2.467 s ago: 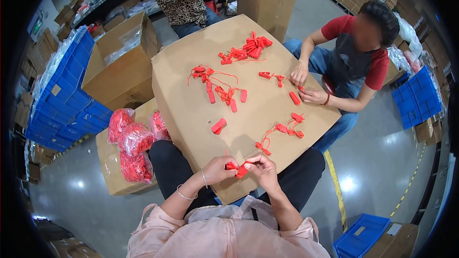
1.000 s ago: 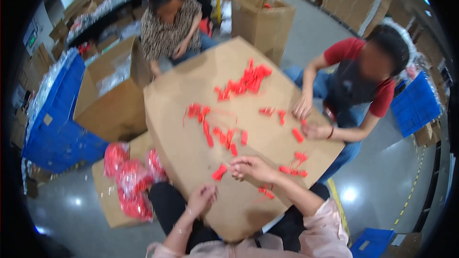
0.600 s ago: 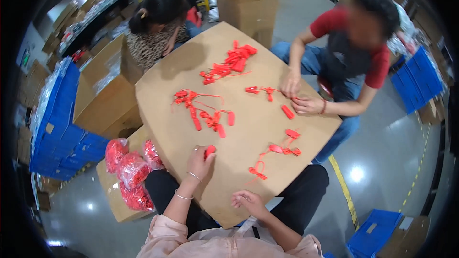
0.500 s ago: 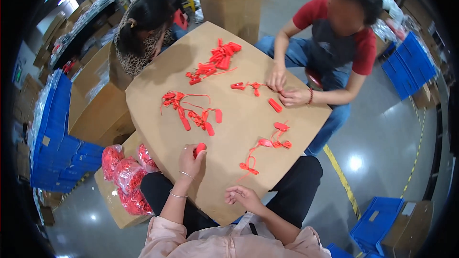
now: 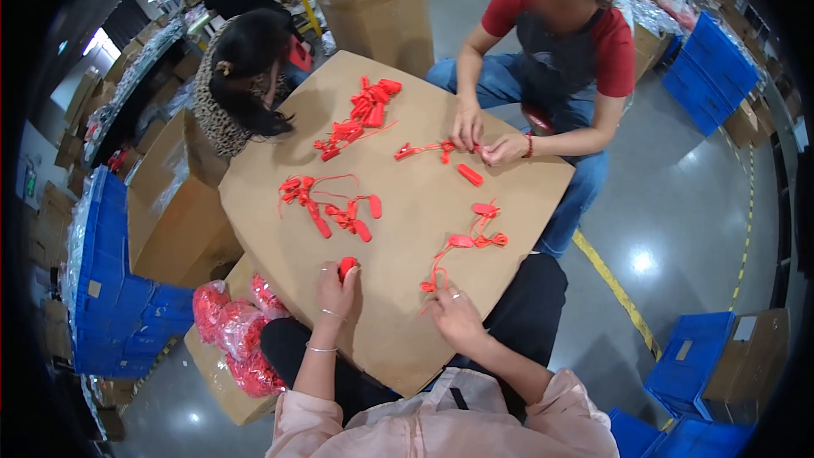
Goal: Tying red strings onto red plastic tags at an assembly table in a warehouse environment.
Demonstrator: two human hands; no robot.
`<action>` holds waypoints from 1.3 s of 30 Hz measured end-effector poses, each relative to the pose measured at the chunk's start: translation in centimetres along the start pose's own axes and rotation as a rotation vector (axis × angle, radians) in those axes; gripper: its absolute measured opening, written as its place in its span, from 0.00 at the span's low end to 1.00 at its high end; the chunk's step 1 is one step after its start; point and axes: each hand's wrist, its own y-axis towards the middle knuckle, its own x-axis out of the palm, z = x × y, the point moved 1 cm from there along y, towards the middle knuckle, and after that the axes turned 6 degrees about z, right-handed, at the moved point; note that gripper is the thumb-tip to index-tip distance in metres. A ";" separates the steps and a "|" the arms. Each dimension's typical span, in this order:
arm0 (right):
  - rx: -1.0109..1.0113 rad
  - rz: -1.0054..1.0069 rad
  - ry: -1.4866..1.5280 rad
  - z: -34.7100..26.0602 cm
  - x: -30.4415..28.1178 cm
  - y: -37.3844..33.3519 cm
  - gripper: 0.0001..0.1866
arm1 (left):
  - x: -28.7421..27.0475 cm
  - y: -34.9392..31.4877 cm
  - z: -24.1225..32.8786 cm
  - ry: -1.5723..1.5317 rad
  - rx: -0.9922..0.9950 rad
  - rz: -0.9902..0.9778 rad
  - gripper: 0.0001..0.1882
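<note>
My left hand [image 5: 337, 293] is closed round a small red oblong piece [image 5: 348, 266] above the near part of the cardboard-topped table [image 5: 394, 237]. My right hand [image 5: 456, 318] is at the near right, its thumb and fingers pinched at the lower end of a red cord [image 5: 440, 270]. That cord runs up to a red oblong tag [image 5: 460, 242] and more looped red cord beside it. Left of centre lies a tangle of red cords with oblong pieces [image 5: 322, 203]. The exact kind of these red pieces cannot be made out.
Across the table, a person's hands [image 5: 487, 144] work on red cord, near a loose red piece [image 5: 470, 175]. Another person [image 5: 242, 76] sits at the far left. A red pile [image 5: 371, 106] lies at the back. Bagged red goods [image 5: 242, 331], cartons [image 5: 182, 203] and blue crates [image 5: 127, 288] stand left.
My right hand has moved forward and right from the table's near edge and taken hold of the cord's end. My left hand still holds the red piece. The whole view has shifted slightly.
</note>
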 end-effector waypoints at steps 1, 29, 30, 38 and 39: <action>-0.011 0.004 0.011 0.2 0.2 0.0 0.11 | 0.1 0.0 0.2 -0.041 0.016 0.004 0.13; 0.030 -0.304 0.608 -8.5 3.2 -6.1 0.05 | -1.4 1.3 0.8 0.081 0.225 0.094 0.11; 0.051 -0.324 0.646 -8.8 3.2 -6.2 0.05 | -1.6 1.0 0.5 0.094 0.224 0.094 0.11; 0.128 -0.411 0.655 -8.1 3.4 -5.7 0.05 | 0.4 1.8 0.1 0.054 0.074 0.074 0.10; 0.144 -0.408 0.660 -7.9 3.6 -5.7 0.05 | 0.7 2.0 0.4 0.004 0.019 0.095 0.10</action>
